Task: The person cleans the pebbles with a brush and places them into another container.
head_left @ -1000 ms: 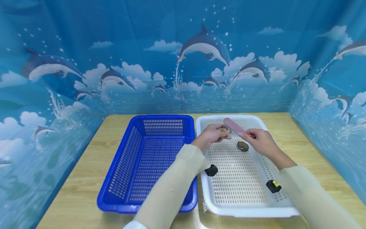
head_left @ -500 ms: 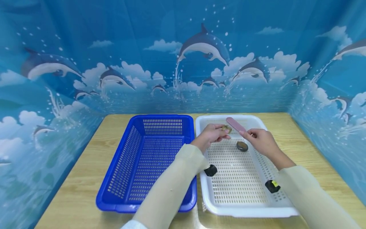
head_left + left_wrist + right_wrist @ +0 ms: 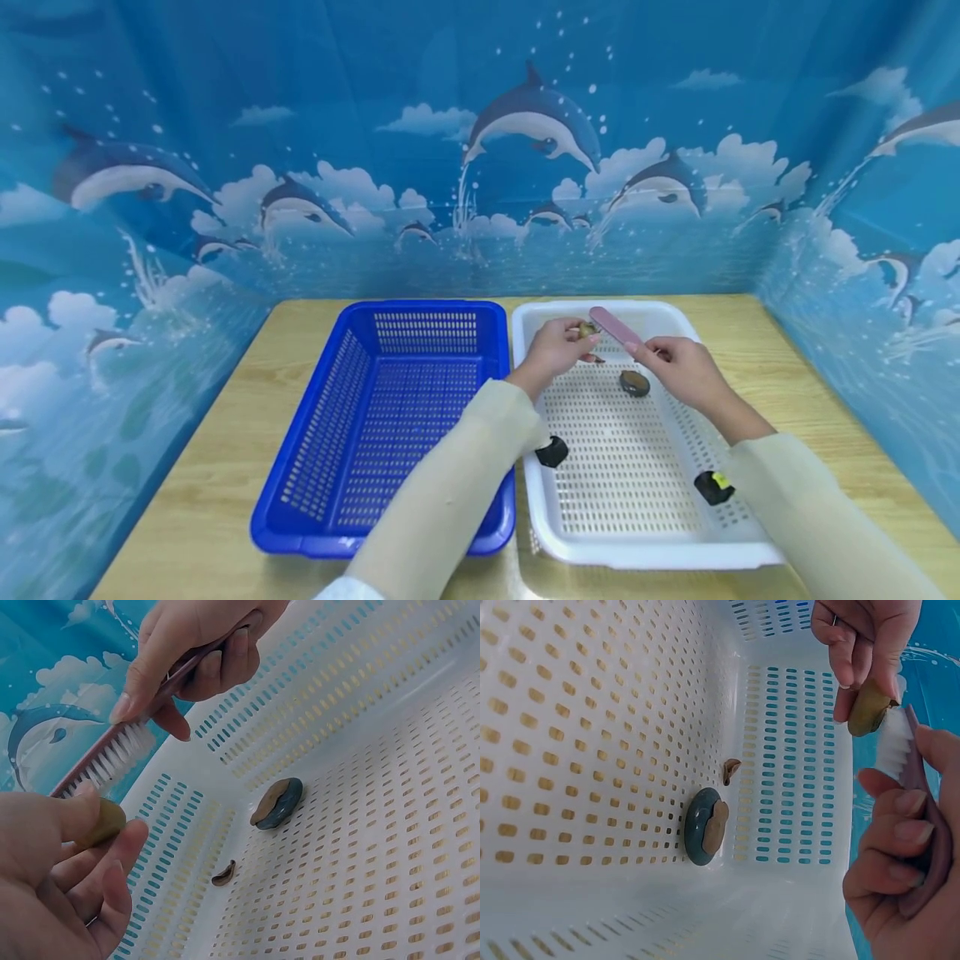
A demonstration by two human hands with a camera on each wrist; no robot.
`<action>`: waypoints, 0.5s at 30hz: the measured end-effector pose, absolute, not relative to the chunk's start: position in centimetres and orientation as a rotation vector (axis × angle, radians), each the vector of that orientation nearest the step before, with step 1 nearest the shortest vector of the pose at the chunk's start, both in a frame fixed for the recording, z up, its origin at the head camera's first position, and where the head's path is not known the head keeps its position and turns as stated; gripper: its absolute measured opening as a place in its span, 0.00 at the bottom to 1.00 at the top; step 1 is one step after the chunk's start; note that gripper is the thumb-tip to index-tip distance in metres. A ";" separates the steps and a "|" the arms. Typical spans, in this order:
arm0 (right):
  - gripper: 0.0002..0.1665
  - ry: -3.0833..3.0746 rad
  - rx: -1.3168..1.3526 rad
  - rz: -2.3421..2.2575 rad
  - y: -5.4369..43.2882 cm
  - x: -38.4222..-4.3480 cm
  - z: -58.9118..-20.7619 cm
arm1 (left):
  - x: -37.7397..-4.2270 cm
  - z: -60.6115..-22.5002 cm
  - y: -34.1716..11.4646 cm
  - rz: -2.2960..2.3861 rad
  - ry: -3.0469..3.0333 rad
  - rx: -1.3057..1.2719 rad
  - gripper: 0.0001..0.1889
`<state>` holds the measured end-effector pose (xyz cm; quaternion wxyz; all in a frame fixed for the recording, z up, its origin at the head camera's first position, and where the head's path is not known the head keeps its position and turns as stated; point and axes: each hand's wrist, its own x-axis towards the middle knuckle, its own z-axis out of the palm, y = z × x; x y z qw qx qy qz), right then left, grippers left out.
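My left hand (image 3: pixel 557 346) pinches a small olive-yellow rounded lump (image 3: pixel 868 710) between thumb and fingers; its exact kind is unclear. My right hand (image 3: pixel 677 372) grips the handle of a pink brush (image 3: pixel 611 323) with white bristles (image 3: pixel 112 756). In the right wrist view the bristles face the lump and seem to meet its edge. Both hands are above the far part of a white perforated basket (image 3: pixel 622 554). In it lies a dark oval piece with a brown top (image 3: pixel 277 803), like an abalone, and a small curled brown scrap (image 3: pixel 223 874).
A blue perforated basket (image 3: pixel 382 546) stands left of the white one on a wooden table (image 3: pixel 217 467). A dolphin-print curtain (image 3: pixel 420 167) surrounds the table at the back and sides. Black wrist-worn devices (image 3: pixel 552 451) hang below both sleeves.
My left hand has risen slightly with the lump. The brush head moved off to the right, then back a little to the left. The baskets stay put.
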<state>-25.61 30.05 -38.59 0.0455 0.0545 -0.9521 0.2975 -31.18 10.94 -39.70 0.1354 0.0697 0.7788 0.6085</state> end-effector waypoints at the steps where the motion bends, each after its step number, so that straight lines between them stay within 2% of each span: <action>1: 0.32 -2.907 0.168 0.913 30.0 -25.6 -38.6 | -31.2 -39.7 10.9 1.743 2.279 0.211 0.23; 8: 0.32 -2.930 0.203 0.912 29.9 -25.5 -38.5 | -31.1 -39.7 10.7 1.595 2.364 0.284 0.27; 15: 0.31 -2.939 0.217 0.882 30.0 -25.6 -38.6 | -31.0 -39.6 10.6 1.425 2.470 0.352 0.23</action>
